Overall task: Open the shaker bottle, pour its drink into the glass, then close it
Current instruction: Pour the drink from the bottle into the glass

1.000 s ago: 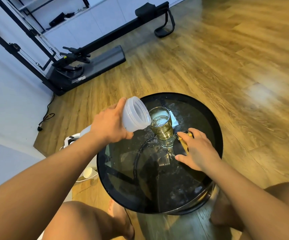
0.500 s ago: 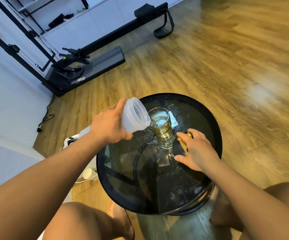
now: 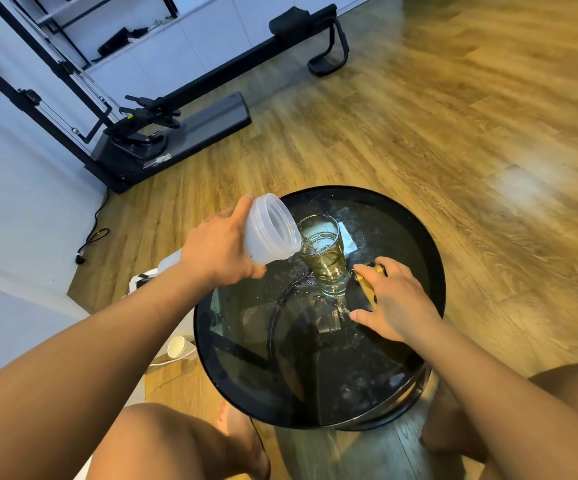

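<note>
While the left hand (image 3: 223, 251) wraps around the body of the shaker bottle (image 3: 270, 233) and tips it steeply, the bottle's open mouth sits just over the near rim of the glass (image 3: 323, 252), and a thin stream runs from its lip into the glass. The right hand (image 3: 396, 301) lies on the worktop (image 3: 315, 375) just beside the glass, fingers curled loosely over a dark lid (image 3: 362, 296) with a yellow part; whether it is gripping the lid or only resting on it I cannot tell. The glass stands upright toward the far side of the round dark glass worktop and holds amber drink to roughly two-thirds. Droplets and wet patches show on the surface around its base.

By my reading, opening is done, since the bottle has no cap on it, and pouring is near its end: the bottle looks almost empty and the flow is thin. What remains is to right the bottle, bring the lid to its threaded neck and close it.
</note>
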{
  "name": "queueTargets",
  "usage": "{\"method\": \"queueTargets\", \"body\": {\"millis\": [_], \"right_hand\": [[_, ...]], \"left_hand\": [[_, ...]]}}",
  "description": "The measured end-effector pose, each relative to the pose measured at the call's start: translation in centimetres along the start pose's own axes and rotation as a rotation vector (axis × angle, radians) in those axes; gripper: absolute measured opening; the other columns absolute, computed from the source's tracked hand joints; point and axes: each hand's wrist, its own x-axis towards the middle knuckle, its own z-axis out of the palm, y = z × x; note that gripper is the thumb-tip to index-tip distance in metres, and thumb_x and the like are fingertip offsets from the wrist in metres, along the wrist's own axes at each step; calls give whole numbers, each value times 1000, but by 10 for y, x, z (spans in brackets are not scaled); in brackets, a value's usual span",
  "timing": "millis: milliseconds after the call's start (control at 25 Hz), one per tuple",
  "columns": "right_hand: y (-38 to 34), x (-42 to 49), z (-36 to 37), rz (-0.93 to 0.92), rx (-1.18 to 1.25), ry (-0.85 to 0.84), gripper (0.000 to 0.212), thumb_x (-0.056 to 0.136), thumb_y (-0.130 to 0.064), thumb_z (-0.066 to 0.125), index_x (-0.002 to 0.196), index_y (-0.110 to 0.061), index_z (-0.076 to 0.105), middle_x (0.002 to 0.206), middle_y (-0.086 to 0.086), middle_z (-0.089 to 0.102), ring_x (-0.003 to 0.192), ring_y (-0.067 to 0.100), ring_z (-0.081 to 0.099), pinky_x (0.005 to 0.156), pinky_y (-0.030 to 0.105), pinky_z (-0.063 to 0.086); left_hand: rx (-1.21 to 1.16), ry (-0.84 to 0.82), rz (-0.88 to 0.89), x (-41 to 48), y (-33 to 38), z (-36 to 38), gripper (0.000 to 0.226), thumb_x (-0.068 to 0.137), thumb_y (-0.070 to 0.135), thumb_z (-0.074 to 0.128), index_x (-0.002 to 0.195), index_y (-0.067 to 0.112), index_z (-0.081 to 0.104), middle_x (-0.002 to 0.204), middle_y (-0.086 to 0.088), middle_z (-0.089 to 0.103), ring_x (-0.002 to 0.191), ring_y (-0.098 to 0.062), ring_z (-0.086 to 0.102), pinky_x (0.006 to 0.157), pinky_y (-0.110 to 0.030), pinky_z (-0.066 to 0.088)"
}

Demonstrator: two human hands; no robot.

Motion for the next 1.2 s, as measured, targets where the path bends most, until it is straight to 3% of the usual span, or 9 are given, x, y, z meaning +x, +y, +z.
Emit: {"method": "queueTargets", "body": {"millis": [280, 1200], "right_hand": [[0, 0, 0, -2, -5, 3, 88, 75, -62, 68, 148, -37, 25, 156, 5, 23, 143, 28, 17, 113, 45, 28], [1, -2, -2, -18, 44, 9, 87, 75, -57, 70, 148, -36, 27, 155, 5, 22, 143, 27, 16, 113, 45, 27]], "left_hand": [[9, -15, 7, 0, 1, -1, 110, 57, 44, 90, 143, 30, 23, 107, 1, 58, 85, -25, 59, 73, -43, 53], [32, -9, 5, 4, 2, -3, 112, 56, 45, 90, 143, 31, 20, 111, -1, 60, 86, -27, 60, 70, -39, 48]]}}
